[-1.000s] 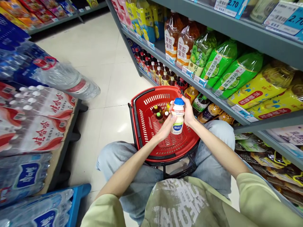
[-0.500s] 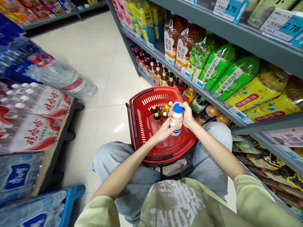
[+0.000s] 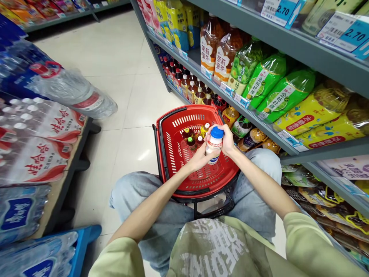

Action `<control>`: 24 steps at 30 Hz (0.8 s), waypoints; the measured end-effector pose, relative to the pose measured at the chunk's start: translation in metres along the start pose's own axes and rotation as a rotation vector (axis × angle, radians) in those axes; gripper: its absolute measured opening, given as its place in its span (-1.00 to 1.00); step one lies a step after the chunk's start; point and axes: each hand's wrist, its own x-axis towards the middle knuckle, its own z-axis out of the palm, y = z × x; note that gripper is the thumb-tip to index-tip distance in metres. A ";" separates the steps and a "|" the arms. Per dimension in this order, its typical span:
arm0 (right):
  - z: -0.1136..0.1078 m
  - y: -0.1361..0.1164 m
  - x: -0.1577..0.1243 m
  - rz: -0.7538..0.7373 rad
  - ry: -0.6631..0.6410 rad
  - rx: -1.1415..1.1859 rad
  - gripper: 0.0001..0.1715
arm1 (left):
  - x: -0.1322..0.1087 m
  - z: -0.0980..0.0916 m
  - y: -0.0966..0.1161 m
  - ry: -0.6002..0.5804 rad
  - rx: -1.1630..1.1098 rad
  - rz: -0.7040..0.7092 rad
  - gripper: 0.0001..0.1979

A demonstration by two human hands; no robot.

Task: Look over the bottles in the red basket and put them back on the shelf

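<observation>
A white bottle (image 3: 214, 143) with a blue cap and a red and blue label is held upright over the shopping basket. My left hand (image 3: 204, 154) is closed around the bottle's lower body from the left. At its upper right, my right hand (image 3: 226, 139) grips it near the cap, fingers curled behind. The red shopping basket (image 3: 184, 184) stands on the floor between my knees, its black handle folded down. Several small bottles (image 3: 191, 143) with coloured caps stand in the basket, partly hidden behind my hands.
Shelves of drink bottles (image 3: 263, 82) rise close on my right, with a grey shelf edge (image 3: 273, 32) overhead. To the left are wrapped packs of water bottles (image 3: 43, 159) on a pallet (image 3: 62, 192). Pale floor tiles (image 3: 123, 88) run ahead.
The bottle tilts slightly more, its cap staying between my hands. The view has shifted a little; both hands keep their hold.
</observation>
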 end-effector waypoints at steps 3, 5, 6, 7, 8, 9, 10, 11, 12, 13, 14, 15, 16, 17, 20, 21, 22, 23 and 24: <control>-0.001 0.001 0.001 0.021 -0.003 0.007 -0.44 | 0.000 0.000 -0.004 0.001 0.010 0.001 -0.13; -0.001 0.001 0.002 0.043 0.002 0.014 -0.47 | 0.000 0.000 -0.006 0.001 0.021 0.000 -0.13; -0.001 0.001 0.002 0.051 0.006 0.021 -0.48 | 0.000 0.001 -0.006 0.002 0.026 0.000 -0.12; -0.001 0.001 0.003 0.057 0.008 0.033 -0.49 | 0.000 0.001 -0.007 0.001 0.031 -0.001 -0.11; -0.001 0.002 0.003 0.057 0.008 0.053 -0.50 | 0.000 0.001 -0.007 0.000 0.038 -0.003 -0.10; -0.001 0.002 0.003 0.055 0.004 0.079 -0.52 | 0.000 0.001 -0.007 -0.001 0.046 -0.004 -0.09; -0.001 0.002 0.003 0.050 -0.001 0.110 -0.55 | -0.001 0.001 -0.007 -0.001 0.057 -0.006 -0.10; -0.001 0.003 0.003 0.044 -0.007 0.142 -0.57 | -0.001 0.000 -0.007 0.001 0.071 -0.007 -0.11; -0.001 0.003 0.003 0.038 -0.013 0.169 -0.60 | -0.001 0.000 -0.007 0.003 0.085 -0.008 -0.12; -0.001 0.003 0.003 0.033 -0.018 0.188 -0.63 | -0.001 -0.001 -0.007 0.005 0.100 -0.008 -0.13; -0.001 0.003 0.003 0.028 -0.020 0.199 -0.64 | -0.001 -0.002 -0.007 0.006 0.113 -0.006 -0.14; -0.001 0.003 0.002 0.024 -0.022 0.204 -0.65 | -0.001 -0.002 -0.007 0.007 0.123 -0.004 -0.14; 0.000 0.003 0.002 0.019 -0.023 0.208 -0.64 | -0.001 -0.003 -0.006 0.007 0.129 -0.001 -0.14; 0.000 0.003 0.002 0.013 -0.023 0.215 -0.62 | -0.002 -0.003 -0.006 0.008 0.132 -0.001 -0.14; 0.002 0.003 0.001 -0.003 -0.024 0.250 -0.56 | -0.002 -0.005 -0.005 0.014 0.136 -0.019 -0.12; 0.002 0.004 0.000 -0.008 -0.026 0.258 -0.56 | -0.003 -0.005 -0.005 0.014 0.139 -0.026 -0.11; 0.002 0.004 0.000 -0.012 -0.028 0.261 -0.56 | -0.003 -0.005 -0.005 0.015 0.144 -0.030 -0.11; 0.002 0.005 0.000 -0.015 -0.032 0.259 -0.57 | -0.004 -0.006 -0.005 0.015 0.150 -0.033 -0.11; 0.002 0.006 0.000 -0.017 -0.037 0.254 -0.59 | -0.004 -0.006 -0.006 0.015 0.157 -0.033 -0.11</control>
